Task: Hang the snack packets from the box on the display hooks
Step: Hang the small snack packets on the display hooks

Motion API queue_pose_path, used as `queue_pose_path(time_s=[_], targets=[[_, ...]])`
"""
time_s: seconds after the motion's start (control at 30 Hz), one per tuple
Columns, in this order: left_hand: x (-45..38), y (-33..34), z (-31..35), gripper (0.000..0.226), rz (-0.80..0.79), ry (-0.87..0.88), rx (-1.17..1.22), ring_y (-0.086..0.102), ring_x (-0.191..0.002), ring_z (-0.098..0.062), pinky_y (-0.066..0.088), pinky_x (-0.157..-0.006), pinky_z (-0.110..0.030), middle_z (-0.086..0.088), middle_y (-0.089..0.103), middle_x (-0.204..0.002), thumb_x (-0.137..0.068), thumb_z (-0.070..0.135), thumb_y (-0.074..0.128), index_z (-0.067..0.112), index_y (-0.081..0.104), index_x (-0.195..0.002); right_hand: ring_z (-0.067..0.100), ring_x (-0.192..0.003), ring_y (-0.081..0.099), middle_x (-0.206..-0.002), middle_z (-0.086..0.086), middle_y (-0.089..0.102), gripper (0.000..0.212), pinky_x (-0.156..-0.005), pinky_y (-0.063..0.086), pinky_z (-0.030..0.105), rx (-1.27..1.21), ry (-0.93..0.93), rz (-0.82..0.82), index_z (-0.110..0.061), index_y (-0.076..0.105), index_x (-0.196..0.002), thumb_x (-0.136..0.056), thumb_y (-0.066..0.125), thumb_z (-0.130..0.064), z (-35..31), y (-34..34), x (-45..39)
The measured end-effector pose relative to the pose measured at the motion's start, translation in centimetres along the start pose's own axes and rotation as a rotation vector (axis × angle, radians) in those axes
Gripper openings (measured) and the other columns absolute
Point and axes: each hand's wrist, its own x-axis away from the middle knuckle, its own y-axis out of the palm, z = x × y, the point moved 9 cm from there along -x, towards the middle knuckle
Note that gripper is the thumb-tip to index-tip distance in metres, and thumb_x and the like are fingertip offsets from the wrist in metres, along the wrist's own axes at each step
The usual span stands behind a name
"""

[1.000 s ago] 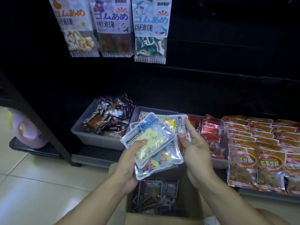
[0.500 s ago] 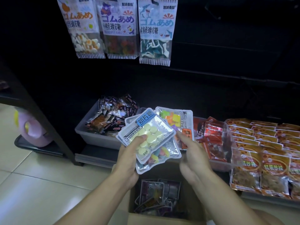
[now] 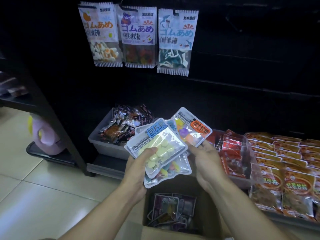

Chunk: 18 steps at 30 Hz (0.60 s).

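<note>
My left hand (image 3: pixel 138 168) grips a fanned stack of clear snack packets (image 3: pixel 161 148), the top one blue-labelled with pale yellow tablets. My right hand (image 3: pixel 207 161) pinches the lower edge of a separate packet with an orange label (image 3: pixel 192 129), tilted up and to the right of the stack. Both hands hover over an open cardboard box (image 3: pixel 207 210) that holds several dark purple packets (image 3: pixel 170 207). Three gummy packets (image 3: pixel 136 37) hang side by side from hooks on the dark display wall above; the hooks themselves are hidden in shadow.
A grey bin of small dark wrapped snacks (image 3: pixel 121 127) sits on the low shelf behind the hands. Red packets in a clear bin (image 3: pixel 232 153) and rows of orange packets (image 3: pixel 284 161) fill the right. A pink jug (image 3: pixel 46 141) stands at left on a black tray.
My right hand has pulled the orange-labelled packet out of the stack and lifted it to the right. The whole view has tilted upward, showing more of the hanging packets.
</note>
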Motion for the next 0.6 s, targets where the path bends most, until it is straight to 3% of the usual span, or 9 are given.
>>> queue_pose_path(time_s=[0.07, 0.17, 0.27, 0.37, 0.43, 0.6], targets=[[0.9, -0.3, 1.1, 0.061, 0.016, 0.01, -0.004, 0.073, -0.113, -0.045, 0.054, -0.102, -0.068, -0.021, 0.077, -0.122, -0.076, 0.016, 0.076, 0.01, 0.065, -0.136, 0.026, -0.11, 0.075, -0.114, 0.003, 0.08, 0.021, -0.105, 0.054, 0.056, 0.042, -0.051, 0.009, -0.015, 0.07, -0.122, -0.103, 0.064, -0.012, -1.3, 0.6, 0.4], [2.2, -0.8, 3.4, 0.064, 0.042, 0.028, -0.016, 0.074, -0.111, -0.047, 0.052, -0.1, -0.074, -0.022, 0.077, -0.121, -0.072, 0.017, 0.08, 0.013, 0.066, -0.134, 0.019, -0.099, 0.078, -0.11, 0.001, 0.081, 0.019, -0.091, 0.059, 0.047, 0.079, -0.138, 0.006, -0.019, 0.07, -0.122, -0.105, 0.061, -0.017, -4.2, 1.8, 1.1], [3.3, -0.4, 7.2, 0.072, 0.026, 0.07, -0.01, 0.073, -0.111, -0.05, 0.05, -0.1, -0.077, -0.024, 0.076, -0.123, -0.068, 0.019, 0.084, 0.015, 0.064, -0.137, 0.026, -0.103, 0.078, -0.108, 0.001, 0.081, 0.014, -0.096, 0.058, 0.054, 0.108, -0.263, -0.016, -0.028, 0.073, -0.112, -0.104, 0.063, -0.023, -8.9, 3.9, 1.6], [4.4, 0.6, 12.3, 0.056, 0.019, 0.187, -0.02, 0.076, -0.104, -0.047, 0.064, -0.077, -0.062, -0.021, 0.078, -0.118, -0.08, 0.013, 0.079, 0.015, 0.065, -0.134, 0.016, -0.094, 0.078, -0.097, -0.008, 0.081, 0.011, -0.085, 0.059, 0.038, 0.204, -0.49, -0.025, -0.027, 0.076, -0.103, -0.103, 0.065, -0.023, -15.9, 7.3, 2.6], [4.9, 1.3, 16.0, 0.042, 0.023, 0.263, -0.039, 0.078, -0.098, -0.045, 0.065, -0.062, -0.049, -0.02, 0.08, -0.113, -0.091, 0.008, 0.075, 0.015, 0.065, -0.131, 0.01, -0.087, 0.076, -0.092, -0.01, 0.081, 0.011, -0.078, 0.056, 0.031, 0.245, -0.63, -0.039, -0.027, 0.075, -0.098, -0.102, 0.067, -0.02, -20.9, 10.2, 3.6], [6.5, 3.1, 24.8, 0.038, 0.051, 0.414, -0.074, 0.081, -0.094, -0.038, 0.067, -0.069, -0.048, -0.013, 0.082, -0.108, -0.093, 0.009, 0.076, 0.019, 0.067, -0.128, 0.011, -0.088, 0.076, -0.092, -0.011, 0.078, 0.018, -0.081, 0.063, 0.041, 0.341, -0.844, -0.093, -0.035, 0.069, -0.092, -0.102, 0.066, -0.021, -30.6, 18.2, 5.0]])
